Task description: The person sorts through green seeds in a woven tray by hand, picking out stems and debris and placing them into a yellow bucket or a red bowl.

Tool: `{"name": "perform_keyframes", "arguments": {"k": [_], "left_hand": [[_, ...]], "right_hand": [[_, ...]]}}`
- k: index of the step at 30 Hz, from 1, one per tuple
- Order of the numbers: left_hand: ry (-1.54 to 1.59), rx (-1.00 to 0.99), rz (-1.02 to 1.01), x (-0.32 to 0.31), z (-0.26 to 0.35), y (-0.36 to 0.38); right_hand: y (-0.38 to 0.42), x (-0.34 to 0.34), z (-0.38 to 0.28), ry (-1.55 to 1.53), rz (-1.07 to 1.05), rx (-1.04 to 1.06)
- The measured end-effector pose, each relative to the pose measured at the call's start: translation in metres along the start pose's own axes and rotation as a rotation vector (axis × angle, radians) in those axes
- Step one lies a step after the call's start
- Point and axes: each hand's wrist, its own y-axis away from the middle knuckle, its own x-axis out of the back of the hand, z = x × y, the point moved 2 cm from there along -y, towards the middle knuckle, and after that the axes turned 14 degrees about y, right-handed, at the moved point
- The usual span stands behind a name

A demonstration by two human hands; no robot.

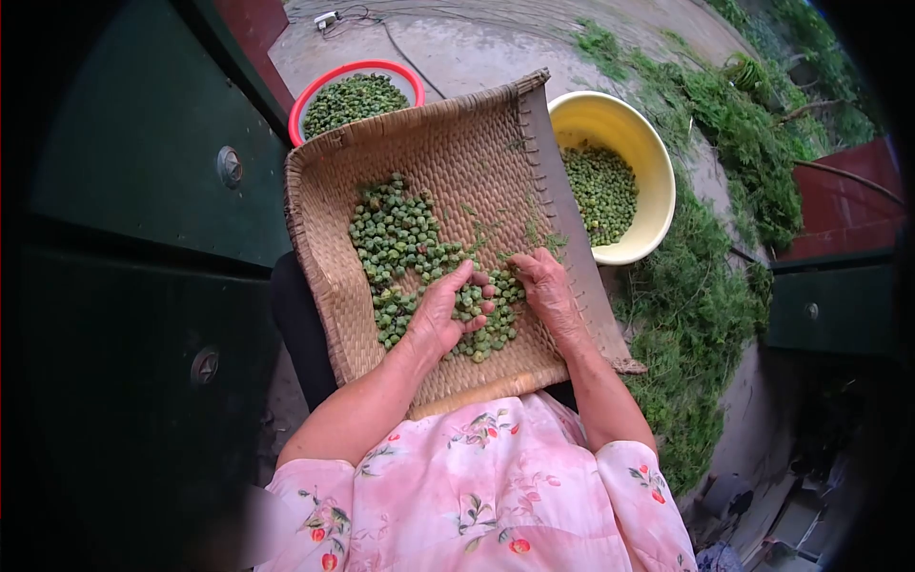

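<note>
A woven winnowing basket (381, 157) rests across the person's lap, holding small round green cones (396, 229) in a pile and bits of green sprig (481, 229). Over the near part of the pile, my left hand (443, 310) is cupped, its fingers curled around a few green cones. My right hand (545, 286) is at the right side of the pile, close to the dark board edge of the basket. Its thumb and forefinger are pinched together at the cones; what lies between them is too small to make out.
Behind the basket stands a red-rimmed basin (416, 88) of green cones. A yellow bucket (658, 191), partly filled with them, stands to the right. Cut green branches (681, 324) cover the ground beyond. A dark green door (143, 162) is close on the left; a cable (405, 57) crosses the floor.
</note>
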Motion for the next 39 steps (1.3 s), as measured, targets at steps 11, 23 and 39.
{"name": "perform_keyframes", "arguments": {"k": [11,23,39], "left_hand": [[-0.024,-0.002,-0.003,-0.007,0.001,0.005],[-0.021,0.036,-0.032,-0.009,0.001,0.007],[-0.022,-0.008,0.019,-0.009,0.002,0.006]], "right_hand": [[-0.002,0.015,-0.017,0.015,0.099,0.036],[0.018,0.016,0.006,-0.122,-0.069,-0.013],[0.025,0.009,-0.006,-0.081,-0.124,-0.015]]}}
